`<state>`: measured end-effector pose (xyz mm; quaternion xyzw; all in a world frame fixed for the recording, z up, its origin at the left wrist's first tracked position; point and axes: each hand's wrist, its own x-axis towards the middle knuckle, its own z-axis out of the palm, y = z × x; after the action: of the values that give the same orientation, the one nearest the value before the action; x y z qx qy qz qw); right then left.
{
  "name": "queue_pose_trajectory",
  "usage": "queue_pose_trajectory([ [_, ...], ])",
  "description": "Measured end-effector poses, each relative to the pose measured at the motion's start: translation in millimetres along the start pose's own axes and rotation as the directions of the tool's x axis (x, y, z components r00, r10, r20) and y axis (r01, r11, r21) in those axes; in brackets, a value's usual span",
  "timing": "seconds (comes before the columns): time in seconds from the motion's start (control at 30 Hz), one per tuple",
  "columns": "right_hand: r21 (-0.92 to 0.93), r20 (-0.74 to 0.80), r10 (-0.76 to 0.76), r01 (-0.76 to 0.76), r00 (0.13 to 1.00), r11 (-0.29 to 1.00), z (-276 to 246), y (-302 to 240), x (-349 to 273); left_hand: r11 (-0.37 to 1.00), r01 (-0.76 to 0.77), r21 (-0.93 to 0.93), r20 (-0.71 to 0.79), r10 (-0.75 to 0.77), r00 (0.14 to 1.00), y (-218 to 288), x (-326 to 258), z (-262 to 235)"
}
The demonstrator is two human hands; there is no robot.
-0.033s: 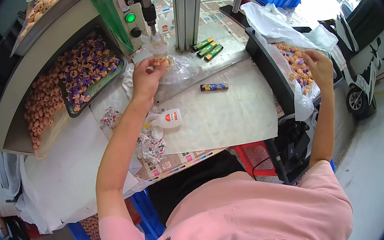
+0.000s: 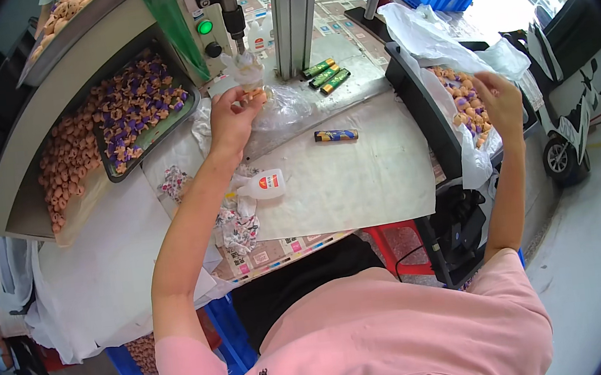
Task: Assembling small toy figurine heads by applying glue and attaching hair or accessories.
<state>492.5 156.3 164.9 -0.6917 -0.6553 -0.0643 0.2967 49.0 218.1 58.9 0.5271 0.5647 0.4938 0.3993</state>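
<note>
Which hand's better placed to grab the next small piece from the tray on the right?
Right, likely. The right hand is already over the right tray of small pieces, while the left hand holds a small part under the press tip.

Shiny plastic, dull metal and soft cloth at a work spot

The counter (image 2: 358, 173) has a pale, matt sheet on it that looks like smooth plastic or paper. The small bottle (image 2: 262, 185) is white plastic with a light shine. The lighter (image 2: 335, 135) is glossy, and so are the green tubes (image 2: 326, 77). The post (image 2: 293, 10) of the press is ribbed grey metal, dull not shiny. The clear bag (image 2: 284, 108) is thin, crinkly plastic that glints. The tray (image 2: 151, 141) is dark and smooth; the little pieces (image 2: 132, 107) in it look like matt plastic, but they are too small to be sure. The rag (image 2: 237, 220) is soft printed cloth. The shirt (image 2: 376, 334) is matt pink cloth.
</note>
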Motion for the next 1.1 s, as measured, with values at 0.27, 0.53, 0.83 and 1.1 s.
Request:
queue_pose_trajectory([
  [0.27, 0.276, -0.165, -0.702, 0.716, 0.693, 0.641, -15, -184, 33, 0.927, -0.249, 0.281, -0.073, 0.279, 0.957, -17, 5, 12],
  [0.53, 0.541, 0.195, -0.495, 0.328, 0.847, 0.774, -16, -329, 122, 0.849, -0.389, 0.359, -0.031, 0.427, 0.904, -9, 2, 19],
  [0.83, 0.890, -0.433, -0.482, 0.446, 0.762, -0.094, -49, -323, 38, 0.873, -0.372, 0.316, -0.034, 0.402, 0.915, -14, -9, -7],
  [1.1, 0.614, -0.623, -0.421, 0.746, 0.659, 0.260, 60, -278, -47, 0.924, -0.256, 0.283, -0.172, 0.312, 0.935, -6, -89, -116],
])
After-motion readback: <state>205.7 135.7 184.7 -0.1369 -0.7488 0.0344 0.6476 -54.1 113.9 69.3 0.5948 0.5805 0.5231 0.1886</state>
